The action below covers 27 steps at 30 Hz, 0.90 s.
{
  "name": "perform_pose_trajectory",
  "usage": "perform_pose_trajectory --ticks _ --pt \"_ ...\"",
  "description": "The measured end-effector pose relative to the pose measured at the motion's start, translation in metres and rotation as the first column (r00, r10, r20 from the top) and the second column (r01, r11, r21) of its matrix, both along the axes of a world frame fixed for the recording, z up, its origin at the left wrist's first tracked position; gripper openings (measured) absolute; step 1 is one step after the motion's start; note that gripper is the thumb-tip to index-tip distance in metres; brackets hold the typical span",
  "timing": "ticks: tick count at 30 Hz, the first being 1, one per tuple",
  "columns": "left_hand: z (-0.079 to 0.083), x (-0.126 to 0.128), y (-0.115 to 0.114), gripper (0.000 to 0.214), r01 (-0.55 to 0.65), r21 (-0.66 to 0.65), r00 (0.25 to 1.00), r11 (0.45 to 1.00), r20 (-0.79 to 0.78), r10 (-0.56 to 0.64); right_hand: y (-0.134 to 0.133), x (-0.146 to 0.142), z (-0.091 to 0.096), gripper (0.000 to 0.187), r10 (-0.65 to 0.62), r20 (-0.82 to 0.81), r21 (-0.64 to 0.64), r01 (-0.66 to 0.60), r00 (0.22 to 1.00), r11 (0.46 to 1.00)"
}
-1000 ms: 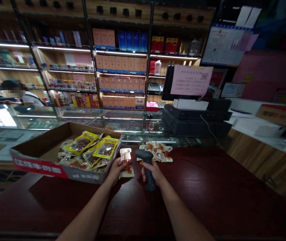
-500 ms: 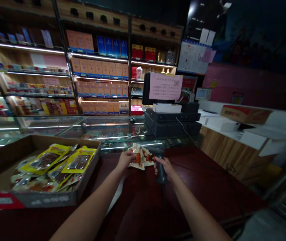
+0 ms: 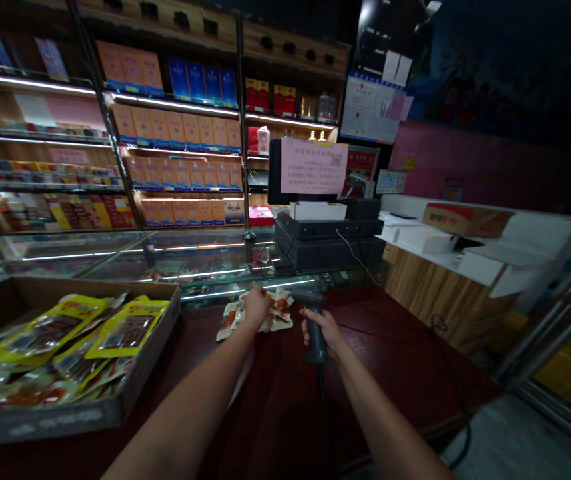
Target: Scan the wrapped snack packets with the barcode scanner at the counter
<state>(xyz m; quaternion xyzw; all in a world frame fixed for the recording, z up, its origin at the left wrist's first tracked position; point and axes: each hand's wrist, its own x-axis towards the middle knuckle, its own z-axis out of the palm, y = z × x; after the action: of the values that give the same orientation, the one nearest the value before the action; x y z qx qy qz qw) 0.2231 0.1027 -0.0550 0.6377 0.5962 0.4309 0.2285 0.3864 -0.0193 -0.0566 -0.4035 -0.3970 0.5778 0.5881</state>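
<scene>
My right hand (image 3: 326, 330) is wrapped around the handle of a dark handheld barcode scanner (image 3: 316, 343), held over the dark red counter with its head toward the packets. Clear-and-white snack packets with orange-brown food inside lie in front of me. My left hand (image 3: 257, 307) is closed over them with curled fingers, gripping a packet; its fingertips are partly hidden. One snack packet (image 3: 228, 319) shows to the left of this hand, and another snack packet (image 3: 281, 311) to the right, near the scanner head.
An open cardboard box (image 3: 153, 363) holding several yellow and clear snack packets stands at left. Behind the counter (image 3: 380, 373) is a glass display case (image 3: 195, 257). A screen with a pink notice (image 3: 313, 167) stands on dark units. The scanner's cable hangs toward me.
My view has turned slightly right. My left hand has shifted over the packets, and a packet now lies to its left. My right hand still holds the scanner.
</scene>
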Motion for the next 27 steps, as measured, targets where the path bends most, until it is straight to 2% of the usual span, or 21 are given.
perform_pose_trajectory --ticks 3,6,9,11,14,16,18,20,23,27 --pt "0.008 -0.019 -0.008 0.015 -0.027 0.025 1.0 0.999 -0.01 0.027 0.003 -0.014 0.001 0.04 0.028 -0.012 0.003 -0.028 1.0 1.0" --pt "0.018 -0.05 -0.019 0.016 -0.055 0.061 0.998 0.997 -0.004 0.055 0.008 -0.036 0.0 0.036 0.098 -0.032 0.018 -0.097 0.995 0.995" --pt "0.032 -0.094 -0.032 0.018 -0.106 0.146 0.994 0.984 -0.007 0.108 0.013 -0.067 -0.002 0.034 0.159 -0.06 0.031 -0.157 0.985 0.987" --pt "0.043 -0.13 -0.041 0.021 -0.163 0.197 0.982 0.967 -0.067 0.179 0.016 -0.09 -0.002 0.035 0.196 -0.075 0.039 -0.193 0.978 0.98" --pt "0.058 -0.189 -0.053 0.029 -0.253 0.233 0.912 0.939 -0.266 0.312 0.017 -0.123 -0.002 0.038 0.251 -0.082 0.034 -0.249 0.965 0.968" --pt "0.062 -0.226 -0.062 0.039 -0.346 0.221 0.801 0.912 -0.437 0.409 0.017 -0.14 -0.002 0.039 0.274 -0.078 0.019 -0.274 0.958 0.962" --pt "0.062 -0.255 -0.072 0.047 -0.429 0.16 0.686 0.889 -0.583 0.436 0.016 -0.153 -0.006 0.039 0.293 -0.077 0.011 -0.293 0.953 0.956" --pt "0.057 -0.274 -0.08 0.05 -0.464 0.072 0.639 0.883 -0.663 0.39 0.015 -0.161 -0.014 0.039 0.316 -0.075 0.013 -0.316 0.946 0.949" --pt "0.048 -0.289 -0.085 0.05 -0.464 0.018 0.643 0.886 -0.681 0.351 0.013 -0.163 -0.027 0.04 0.347 -0.075 0.017 -0.347 0.935 0.938" --pt "0.042 -0.301 -0.078 0.043 -0.461 -0.011 0.686 0.887 -0.639 0.348 0.01 -0.158 -0.038 0.042 0.395 -0.049 0.014 -0.395 0.917 0.918"
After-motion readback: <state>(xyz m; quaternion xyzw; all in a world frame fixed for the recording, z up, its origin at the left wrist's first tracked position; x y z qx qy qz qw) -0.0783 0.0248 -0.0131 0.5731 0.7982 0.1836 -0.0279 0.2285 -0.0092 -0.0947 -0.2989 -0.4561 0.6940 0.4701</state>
